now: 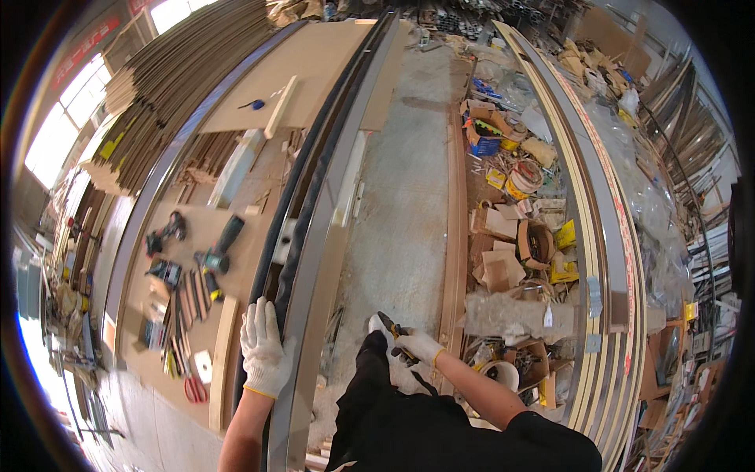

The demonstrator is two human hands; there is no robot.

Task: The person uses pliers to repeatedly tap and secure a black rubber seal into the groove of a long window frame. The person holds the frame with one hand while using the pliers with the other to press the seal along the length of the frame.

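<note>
The left hand [264, 352] lies flat, fingers straight, on the long frame [316, 228] left of the legs [373, 370], perhaps steadying it; the right hand [419, 346] grips a hand tool [391, 324] apart from it.

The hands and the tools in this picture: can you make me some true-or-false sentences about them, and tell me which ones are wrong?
1. The left hand wears a white glove. True.
2. The right hand is empty. False: the right hand is holding a small tool.
3. A power drill lies on the board to the person's left. True.
4. The scissors have green handles. False: the scissors have red ones.
5. The left hand is spread flat over the long frame. True.
6. Both hands are bunched into fists. False: the left hand is open, with its fingers straight.
</note>
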